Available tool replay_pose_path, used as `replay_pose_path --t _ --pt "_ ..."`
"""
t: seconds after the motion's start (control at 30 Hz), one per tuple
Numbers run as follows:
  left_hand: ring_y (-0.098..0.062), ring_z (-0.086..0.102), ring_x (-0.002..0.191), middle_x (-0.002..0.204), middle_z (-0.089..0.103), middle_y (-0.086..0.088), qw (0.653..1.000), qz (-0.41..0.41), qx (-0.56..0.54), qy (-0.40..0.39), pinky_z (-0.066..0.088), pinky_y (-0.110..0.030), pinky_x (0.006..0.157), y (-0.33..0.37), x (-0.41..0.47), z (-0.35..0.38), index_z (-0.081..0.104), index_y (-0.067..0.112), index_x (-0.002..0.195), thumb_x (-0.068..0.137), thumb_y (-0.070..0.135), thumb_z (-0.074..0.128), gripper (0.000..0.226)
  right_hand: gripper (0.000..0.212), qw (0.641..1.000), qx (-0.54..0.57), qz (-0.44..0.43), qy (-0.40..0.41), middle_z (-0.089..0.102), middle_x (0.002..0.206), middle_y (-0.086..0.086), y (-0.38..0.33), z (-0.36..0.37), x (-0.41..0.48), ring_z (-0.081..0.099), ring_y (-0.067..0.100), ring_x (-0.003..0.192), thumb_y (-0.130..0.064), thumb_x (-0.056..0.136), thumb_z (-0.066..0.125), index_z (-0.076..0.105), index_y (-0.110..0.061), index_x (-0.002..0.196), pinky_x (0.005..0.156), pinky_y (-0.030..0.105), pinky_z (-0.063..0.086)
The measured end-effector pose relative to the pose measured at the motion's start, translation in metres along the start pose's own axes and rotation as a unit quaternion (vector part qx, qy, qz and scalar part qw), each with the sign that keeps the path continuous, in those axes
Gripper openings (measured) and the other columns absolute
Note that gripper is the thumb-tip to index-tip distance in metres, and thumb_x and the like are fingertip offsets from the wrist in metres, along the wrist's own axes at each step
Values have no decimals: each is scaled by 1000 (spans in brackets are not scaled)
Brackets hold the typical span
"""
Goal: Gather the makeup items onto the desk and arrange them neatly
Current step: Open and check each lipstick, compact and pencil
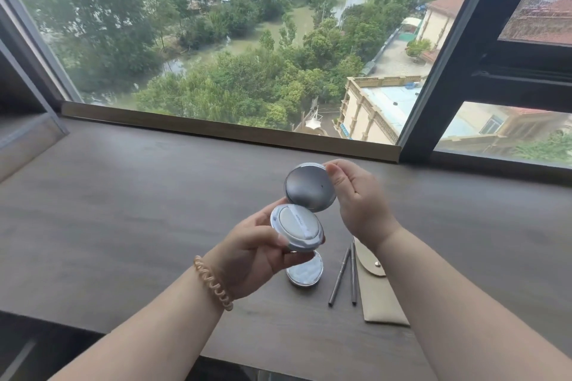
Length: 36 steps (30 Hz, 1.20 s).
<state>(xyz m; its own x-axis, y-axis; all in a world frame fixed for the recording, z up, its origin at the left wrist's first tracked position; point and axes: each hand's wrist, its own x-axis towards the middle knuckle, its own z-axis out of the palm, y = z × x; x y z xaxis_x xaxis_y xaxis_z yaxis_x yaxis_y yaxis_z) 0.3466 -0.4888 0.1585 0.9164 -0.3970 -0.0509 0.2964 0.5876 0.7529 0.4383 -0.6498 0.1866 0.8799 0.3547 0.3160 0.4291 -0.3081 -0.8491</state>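
A silver cushion compact (297,227) is held above the desk (123,210) with its mirrored lid (309,187) swung open. My left hand (257,254) grips the base, which shows a white puff with a strap. My right hand (356,195) pinches the lid's upper edge. Below the compact, a round clear-lidded jar (305,272) sits on the desk. Two thin grey makeup pencils (343,275) lie side by side to its right, next to a beige snap pouch (377,294).
The grey-brown desk runs along a large window with a raised sill (216,130) at its back. A dark window frame post (433,71) rises at the right. The desk's front edge (93,328) is close to me.
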Motion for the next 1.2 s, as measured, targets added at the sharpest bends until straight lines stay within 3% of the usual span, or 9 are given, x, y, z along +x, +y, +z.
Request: replay_pose_path --t 0.23,0.4,0.47,0.53,0.67,0.73,0.83,1.0,1.2 --pt "-28 66 90 115 63 -12 990 -68 86 90 55 -33 70 -1 -14 -25 50 23 133 67 -11 58 75 33 998 0 59 -20 46 63 -6 9 23 6 42 -3 55 -21 100 42 58 -1 79 53 12 33" --pt "-24 68 76 99 69 -9 981 -87 104 136 54 -28 63 -1 -15 -33 57 20 124 69 0 66 60 36 994 24 103 -23 47 70 14 19 39 3 42 9 52 -26 100 41 57 4 87 44 15 38" --pt "-23 69 73 96 71 -8 974 -86 101 185 55 -26 60 -4 -13 -40 59 18 120 67 -2 66 57 32 990 43 130 -18 57 79 21 29 43 0 55 20 63 -31 99 42 61 -6 93 56 27 50" --pt "-24 69 76 100 70 -10 962 -84 97 240 57 -26 61 -9 -11 -53 60 18 115 72 -7 66 50 20 989 8 146 13 66 84 8 45 45 -6 61 23 76 -33 98 45 60 -21 95 75 38 52" --pt "-23 65 84 101 65 -8 929 -80 107 346 59 -26 64 -28 -6 -79 57 21 104 82 -16 57 43 14 971 -163 175 -4 64 91 -8 82 46 -34 60 14 91 -29 91 56 63 -23 102 91 41 46" --pt "-23 63 87 98 63 -6 917 -91 124 367 56 -29 68 -42 -2 -90 56 22 99 81 -17 56 43 27 948 -237 197 -77 62 109 -5 97 52 -50 57 14 104 -33 86 61 60 -25 112 97 39 42" --pt "-26 63 97 107 64 -10 902 -112 161 386 56 -36 75 -62 5 -109 54 13 117 76 -13 62 49 56 911 -310 199 -186 48 135 -9 112 63 -69 43 12 127 -41 78 65 48 -29 129 105 33 33" --pt "-28 64 101 111 65 -10 871 -135 224 416 55 -42 81 -84 15 -131 54 14 120 71 -6 71 56 86 889 -328 222 -231 19 157 0 122 80 -79 20 18 143 -41 73 71 24 -31 145 115 36 17" --pt "-20 57 104 111 60 -1 734 -181 551 354 44 -29 86 -87 14 -139 55 22 117 73 31 71 48 75 898 -332 204 -206 33 147 -4 133 87 -75 31 16 136 -28 75 65 30 -28 141 111 31 21"
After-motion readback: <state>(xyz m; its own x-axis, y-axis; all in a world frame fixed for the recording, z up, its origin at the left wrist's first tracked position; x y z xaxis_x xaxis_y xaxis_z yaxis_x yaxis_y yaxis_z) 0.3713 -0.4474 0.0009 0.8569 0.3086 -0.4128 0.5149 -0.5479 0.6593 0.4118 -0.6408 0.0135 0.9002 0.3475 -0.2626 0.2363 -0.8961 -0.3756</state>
